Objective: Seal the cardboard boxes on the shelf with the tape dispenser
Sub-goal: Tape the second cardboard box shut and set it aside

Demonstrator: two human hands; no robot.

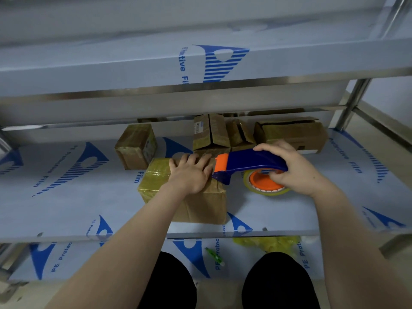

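A cardboard box point(205, 206) stands near the front of the middle shelf point(66, 197), its left part wrapped in yellowish tape. My left hand point(191, 172) lies flat on its top with fingers spread. My right hand point(292, 166) grips the blue and orange tape dispenser point(245, 162), thumb on its orange roll of clear tape point(263, 185). The dispenser's orange front end meets the box's right top edge, just beside my left fingertips.
Several more cardboard boxes stand at the back: a taped one point(136, 146) at left, two narrow ones point(211, 132) in the middle, a long one point(292, 132) at right. An upper shelf point(133, 70) overhangs. Below lie a green item point(214, 255) and crumpled yellow tape point(269, 243).
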